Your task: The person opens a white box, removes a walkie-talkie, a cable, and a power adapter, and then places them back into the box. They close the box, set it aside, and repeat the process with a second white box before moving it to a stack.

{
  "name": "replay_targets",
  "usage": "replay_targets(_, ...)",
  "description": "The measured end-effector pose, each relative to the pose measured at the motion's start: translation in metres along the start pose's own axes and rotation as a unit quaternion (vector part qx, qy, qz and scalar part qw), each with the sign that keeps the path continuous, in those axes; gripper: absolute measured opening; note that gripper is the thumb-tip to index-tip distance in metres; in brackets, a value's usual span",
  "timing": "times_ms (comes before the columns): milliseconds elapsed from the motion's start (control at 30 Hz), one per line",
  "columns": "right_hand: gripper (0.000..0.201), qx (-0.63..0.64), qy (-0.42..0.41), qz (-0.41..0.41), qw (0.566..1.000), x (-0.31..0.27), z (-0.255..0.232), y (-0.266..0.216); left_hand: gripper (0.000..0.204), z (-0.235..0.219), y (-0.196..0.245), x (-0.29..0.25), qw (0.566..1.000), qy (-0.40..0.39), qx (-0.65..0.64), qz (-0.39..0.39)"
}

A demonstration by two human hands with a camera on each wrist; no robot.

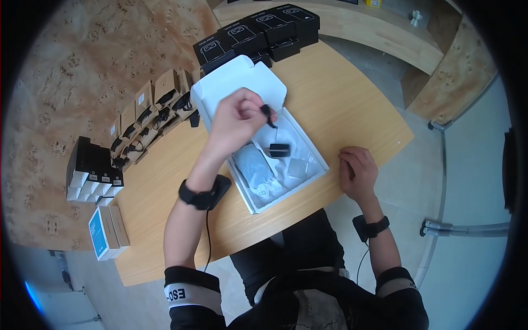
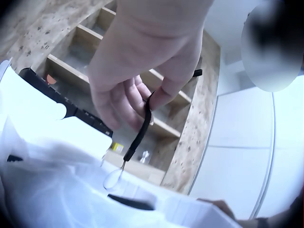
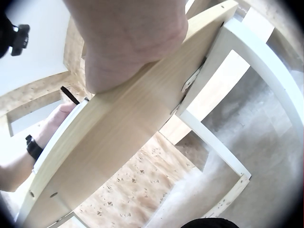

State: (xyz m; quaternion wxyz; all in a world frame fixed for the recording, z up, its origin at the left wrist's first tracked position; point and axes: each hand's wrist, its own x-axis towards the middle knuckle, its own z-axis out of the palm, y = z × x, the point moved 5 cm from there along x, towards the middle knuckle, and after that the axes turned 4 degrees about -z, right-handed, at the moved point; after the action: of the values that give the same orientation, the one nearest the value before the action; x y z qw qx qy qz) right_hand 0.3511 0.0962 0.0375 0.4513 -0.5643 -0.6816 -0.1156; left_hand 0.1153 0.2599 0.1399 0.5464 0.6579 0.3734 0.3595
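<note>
My left hand (image 1: 236, 118) is over the open white box (image 1: 316, 151), pinching a black wrist strap (image 2: 138, 137) between thumb and fingers. From the strap's lower end hangs a thin cord loop (image 2: 113, 179). A small black block (image 1: 279, 150) sits in the box below the strap. Beside it lies a grey item in a plastic bag (image 1: 254, 166), near some clear plastic wrapping (image 1: 297, 168). Holding nothing, my right hand (image 1: 358, 171) rests at the table's edge, right of the box, fingers loosely curled.
Black printed boxes (image 1: 242, 36) are stacked behind the white lid (image 1: 220, 80). Brown cardboard boxes with black cables (image 1: 159, 118) line the table's left side. Further left stand black-and-white boxes (image 1: 88, 170) and a blue-faced white box (image 1: 102, 234). Wooden shelving (image 1: 341, 33) stands beyond.
</note>
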Motion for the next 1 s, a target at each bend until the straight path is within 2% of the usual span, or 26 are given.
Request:
replay_targets(67, 0.012, -0.003, 0.0, 0.008, 1.0, 0.0, 0.0, -0.001, 0.01, -0.001, 0.033, -0.025, 0.998, 0.01, 0.009, 0.068)
replay_targets(100, 0.012, -0.002, 0.002, 0.01, 1.0, 0.0, 0.0, -0.001, 0.01, 0.001, 0.036, -0.037, 0.998, 0.005, 0.009, 0.064)
replay_targets(167, 0.012, -0.003, 0.002, 0.013, 1.0, 0.0, 0.0, -0.001, 0.008, 0.017, 0.031, -0.061, 0.968, -0.094, 0.228, 0.04)
replay_targets(200, 0.012, -0.002, 0.001, 0.014, 1.0, 0.0, 0.0, -0.001, 0.008, 0.021, 0.023, -0.066, 0.969, -0.094, 0.226, 0.038)
replay_targets(233, 0.012, 0.0, 0.001, 0.015, 1.0, -0.001, 0.0, -0.001, 0.011, 0.031, 0.008, -0.07, 0.923, -0.113, 0.363, 0.059)
replay_targets(267, 0.012, 0.0, 0.0, 0.013, 1.0, -0.001, 0.0, -0.002, 0.016, 0.04, -0.001, -0.075, 0.856, -0.128, 0.494, 0.078)
replay_targets(367, 0.012, -0.001, 0.002, 0.007, 1.0, 0.001, -0.001, -0.002, 0.019, 0.045, 0.0, -0.084, 0.845, -0.097, 0.517, 0.1)
replay_targets(500, 0.012, -0.001, -0.001, 0.008, 1.0, 0.0, -0.001, -0.002, 0.016, 0.037, 0.022, -0.105, 0.853, -0.063, 0.499, 0.138)
replay_targets(567, 0.012, 0.0, -0.001, 0.009, 1.0, -0.001, 0.0, -0.003, 0.021, 0.041, 0.017, -0.116, 0.863, -0.152, 0.458, 0.151)
replay_targets(600, 0.013, 0.0, -0.006, 0.011, 1.0, -0.001, 0.0, -0.002, 0.021, 0.042, 0.01, -0.117, 0.864, -0.149, 0.458, 0.149)
replay_targets(667, 0.014, 0.0, -0.013, 0.011, 1.0, -0.002, 0.0, -0.004, 0.036, 0.058, -0.022, -0.119, 0.82, -0.214, 0.504, 0.168)
replay_targets(700, 0.013, -0.004, -0.005, 0.008, 1.0, -0.002, 0.0, -0.004, 0.039, 0.065, -0.03, -0.118, 0.839, -0.179, 0.474, 0.197)
replay_targets(733, 0.012, -0.008, 0.003, 0.006, 1.0, -0.001, 0.0, -0.003, 0.039, 0.07, -0.027, -0.12, 0.84, -0.176, 0.474, 0.2)
replay_targets(800, 0.013, -0.005, -0.001, 0.002, 1.0, 0.0, 0.001, -0.003, 0.037, 0.075, -0.02, -0.123, 0.843, -0.165, 0.486, 0.16)
replay_targets(867, 0.015, -0.001, -0.006, 0.004, 1.0, -0.002, -0.003, -0.007, 0.038, 0.069, -0.01, -0.129, 0.858, -0.159, 0.46, 0.167)
replay_targets(933, 0.021, 0.152, 0.002, 0.116, 0.981, -0.002, -0.008, -0.006, 0.039, 0.059, 0.001, -0.138, 0.869, -0.154, 0.436, 0.174)
replay_targets(967, 0.021, 0.152, 0.003, 0.116, 0.982, 0.001, -0.016, -0.018, 0.038, 0.052, 0.006, -0.144, 0.873, -0.138, 0.436, 0.171)
replay_targets(1000, 0.024, 0.154, -0.029, 0.043, 0.987, 0.009, -0.026, -0.04, 0.037, 0.048, 0.009, -0.15, 0.876, -0.121, 0.436, 0.167)
